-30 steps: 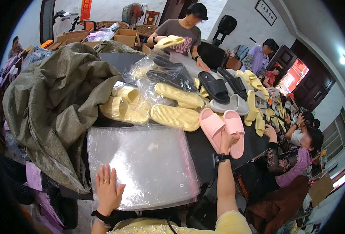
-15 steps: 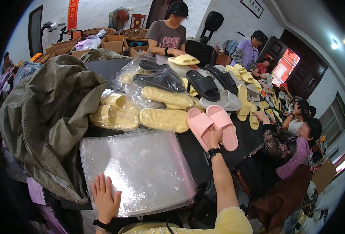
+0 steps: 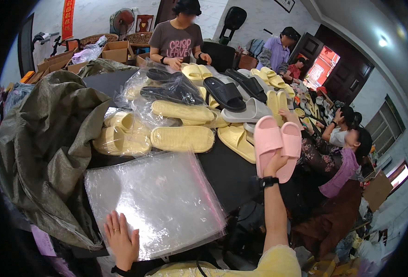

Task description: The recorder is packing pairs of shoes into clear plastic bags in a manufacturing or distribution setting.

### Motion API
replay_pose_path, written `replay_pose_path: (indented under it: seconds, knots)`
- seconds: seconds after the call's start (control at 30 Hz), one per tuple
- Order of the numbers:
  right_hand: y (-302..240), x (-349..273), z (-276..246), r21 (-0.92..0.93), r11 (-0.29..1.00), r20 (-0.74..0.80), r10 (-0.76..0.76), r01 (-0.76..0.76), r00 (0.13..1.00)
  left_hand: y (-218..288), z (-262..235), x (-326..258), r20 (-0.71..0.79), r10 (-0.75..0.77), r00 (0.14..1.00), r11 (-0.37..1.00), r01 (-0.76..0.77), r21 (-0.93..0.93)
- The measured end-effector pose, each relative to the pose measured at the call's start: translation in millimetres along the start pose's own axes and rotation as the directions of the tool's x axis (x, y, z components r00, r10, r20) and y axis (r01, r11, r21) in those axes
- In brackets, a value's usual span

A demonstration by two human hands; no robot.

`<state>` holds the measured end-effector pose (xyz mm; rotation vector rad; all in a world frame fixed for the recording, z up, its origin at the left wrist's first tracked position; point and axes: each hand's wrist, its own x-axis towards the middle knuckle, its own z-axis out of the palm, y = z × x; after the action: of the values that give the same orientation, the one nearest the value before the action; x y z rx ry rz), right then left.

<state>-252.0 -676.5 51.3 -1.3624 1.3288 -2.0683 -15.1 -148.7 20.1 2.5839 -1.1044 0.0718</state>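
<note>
Black worktable (image 3: 222, 175), crowded with foam slippers. Right hand (image 3: 273, 164) at 3 o'clock, clamped on smooth pink slipper pair (image 3: 278, 143), raised. Left hand (image 3: 120, 240) at 7 o'clock, flat and spread on glossy clear bag stack (image 3: 157, 198). Risk: slick film sliding; pair splitting under loose grip.

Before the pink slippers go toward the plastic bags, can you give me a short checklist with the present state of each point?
1. Both pink slippers held together in the right hand: ok.
2. Left hand resting flat on the stack of clear plastic bags: ok.
3. Top bag opened to receive the pair: not ok, it lies flat.
4. Bags free of other items on top: ok.
5. Space between slippers and bags over the dark table: ok, nothing stands there.
6. Slippers are a matching left and right: cannot tell.
</note>
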Motion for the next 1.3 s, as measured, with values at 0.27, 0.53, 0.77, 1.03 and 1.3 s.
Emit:
replay_pose_path:
  seconds: [0.27, 0.53, 0.77, 1.03, 1.3]
  knots:
    - [9, 32, 42, -0.185, 0.921, 0.147, 0.371, -0.343, 0.917, -1, 0, 2, -0.01, -0.039, 0.999, 0.994, 0.038, -0.105]
    - [-118, -66, 154, 0.161, 0.724, 0.824, -0.472, 0.671, 0.312, -1, -3, 2, -0.006, -0.069, 0.998, 0.987, 0.067, -0.149]
    - [-84, -107, 257, -0.079, 0.468, 0.922, -0.301, 0.88, 0.243, -3, -5, 2, -0.068, -0.059, 0.996, 0.98, 0.045, -0.193]
    - [-163, -118, 210, -0.013, 0.525, 0.791, -0.515, 0.851, 0.33, -3, -3, -2, -0.072, -0.017, 0.997, 0.99, 0.007, -0.143]
    - [-259, -166, 81, 0.604, 0.779, 0.721, -0.444, 0.169, -0.532, -6, -1, -4, -0.048, -0.039, 0.998, 0.994, 0.034, -0.102]
